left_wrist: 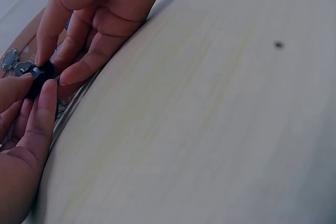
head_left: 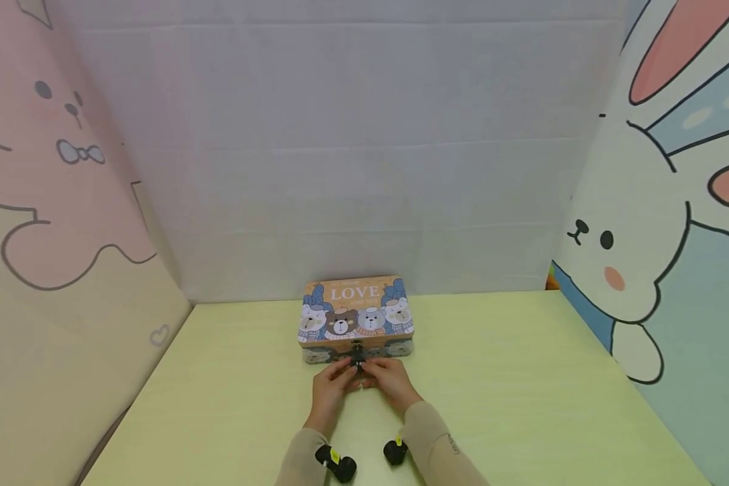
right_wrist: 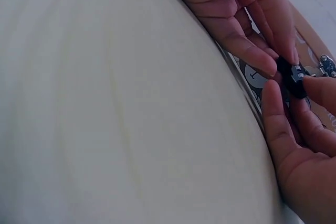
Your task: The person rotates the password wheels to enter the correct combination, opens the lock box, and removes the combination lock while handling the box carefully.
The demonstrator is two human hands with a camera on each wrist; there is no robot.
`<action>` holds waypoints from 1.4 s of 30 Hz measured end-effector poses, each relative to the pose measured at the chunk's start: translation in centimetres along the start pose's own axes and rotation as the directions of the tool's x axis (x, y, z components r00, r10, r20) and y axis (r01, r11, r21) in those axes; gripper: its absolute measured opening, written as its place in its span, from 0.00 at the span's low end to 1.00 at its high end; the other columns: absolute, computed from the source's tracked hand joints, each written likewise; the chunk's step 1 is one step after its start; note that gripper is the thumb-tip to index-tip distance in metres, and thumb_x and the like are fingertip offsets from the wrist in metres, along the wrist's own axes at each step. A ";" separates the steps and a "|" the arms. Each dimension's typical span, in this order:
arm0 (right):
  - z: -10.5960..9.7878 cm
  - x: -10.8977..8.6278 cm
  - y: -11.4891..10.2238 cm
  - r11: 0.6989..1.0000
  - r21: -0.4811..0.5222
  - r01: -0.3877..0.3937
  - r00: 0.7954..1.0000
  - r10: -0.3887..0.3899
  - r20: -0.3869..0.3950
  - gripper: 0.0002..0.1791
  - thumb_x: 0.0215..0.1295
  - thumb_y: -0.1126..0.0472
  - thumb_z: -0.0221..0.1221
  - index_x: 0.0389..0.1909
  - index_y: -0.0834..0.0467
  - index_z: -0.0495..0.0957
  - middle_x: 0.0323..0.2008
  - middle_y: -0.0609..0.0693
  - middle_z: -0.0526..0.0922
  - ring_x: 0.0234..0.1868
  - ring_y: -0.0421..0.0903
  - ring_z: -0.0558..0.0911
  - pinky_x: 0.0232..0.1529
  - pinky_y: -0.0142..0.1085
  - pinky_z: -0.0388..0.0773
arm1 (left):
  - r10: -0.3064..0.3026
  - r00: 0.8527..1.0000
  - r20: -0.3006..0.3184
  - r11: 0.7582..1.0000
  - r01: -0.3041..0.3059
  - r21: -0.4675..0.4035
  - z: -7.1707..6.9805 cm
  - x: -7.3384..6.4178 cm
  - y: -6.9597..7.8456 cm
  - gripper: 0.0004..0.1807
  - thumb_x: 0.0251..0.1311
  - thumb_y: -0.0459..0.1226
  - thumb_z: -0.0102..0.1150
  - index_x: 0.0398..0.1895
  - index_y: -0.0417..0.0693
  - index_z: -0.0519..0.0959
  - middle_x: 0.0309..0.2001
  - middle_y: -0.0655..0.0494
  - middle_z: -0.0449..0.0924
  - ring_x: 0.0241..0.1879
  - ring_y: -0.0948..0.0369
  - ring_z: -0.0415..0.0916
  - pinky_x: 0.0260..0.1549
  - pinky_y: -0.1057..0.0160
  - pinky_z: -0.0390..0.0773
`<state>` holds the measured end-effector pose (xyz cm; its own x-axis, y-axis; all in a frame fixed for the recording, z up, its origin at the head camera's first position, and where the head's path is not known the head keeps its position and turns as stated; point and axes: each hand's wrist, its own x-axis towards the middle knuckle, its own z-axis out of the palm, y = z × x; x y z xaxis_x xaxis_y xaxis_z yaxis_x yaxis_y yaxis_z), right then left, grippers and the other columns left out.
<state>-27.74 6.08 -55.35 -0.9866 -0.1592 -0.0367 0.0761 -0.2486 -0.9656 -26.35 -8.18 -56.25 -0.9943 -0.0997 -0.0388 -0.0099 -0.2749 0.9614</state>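
Note:
A small black padlock [head_left: 358,364] with tiny pale marks sits at the front metal clasp [head_left: 357,345] of a printed box [head_left: 357,312]. The lid carries cartoon bears and the word LOVE. From the left, my left hand [head_left: 330,390] pinches the padlock; from the right, my right hand [head_left: 392,381] pinches it too. Up close in the left wrist view, fingertips of both hands surround the padlock [left_wrist: 41,77]. The right wrist view shows the padlock [right_wrist: 294,77] beside the box's clasp [right_wrist: 326,65]. Fingers partly cover it, so whether its shackle is fastened cannot be told.
The box stands on a pale yellow table [head_left: 492,378], near its back edge. Behind it hangs a white sheet [head_left: 364,155]. Printed cartoon panels stand left and right, one with a rabbit [head_left: 619,256]. Black wrist cameras [head_left: 338,466] are strapped at both sleeves.

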 end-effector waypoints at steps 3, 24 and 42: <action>-0.1 -0.1 -0.1 1.000 -0.016 -0.006 1.000 0.006 -0.005 0.14 0.69 0.73 0.55 0.45 0.85 0.74 0.33 0.53 0.83 0.28 0.40 0.83 0.31 0.30 0.85 | 0.007 1.000 -0.004 1.000 -0.007 0.011 0.1 -0.1 0.0 0.20 0.62 0.23 0.61 0.55 0.18 0.73 0.37 0.52 0.82 0.33 0.65 0.82 0.33 0.66 0.87; -0.4 0.0 -0.3 0.998 -0.037 -0.044 0.998 0.046 0.044 0.17 0.72 0.70 0.53 0.48 0.84 0.74 0.39 0.60 0.85 0.34 0.42 0.85 0.39 0.35 0.87 | 0.000 1.000 -0.016 1.000 0.000 0.012 0.1 0.2 -0.3 0.19 0.61 0.22 0.62 0.54 0.19 0.74 0.38 0.51 0.82 0.34 0.65 0.82 0.33 0.65 0.87; -0.5 0.2 -0.2 0.995 0.065 -0.079 0.996 0.076 0.047 0.12 0.64 0.76 0.56 0.46 0.80 0.75 0.35 0.52 0.82 0.34 0.43 0.84 0.40 0.36 0.87 | -0.005 1.000 -0.006 1.000 0.005 0.008 0.0 -0.2 0.0 0.19 0.62 0.22 0.61 0.55 0.19 0.74 0.40 0.48 0.83 0.33 0.64 0.83 0.33 0.65 0.87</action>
<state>-28.03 6.62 -55.26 -0.9701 -0.2224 -0.0975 0.1627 -0.2971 -0.9409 -26.15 -8.13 -56.21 -0.9935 -0.1045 -0.0453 -0.0158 -0.2675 0.9634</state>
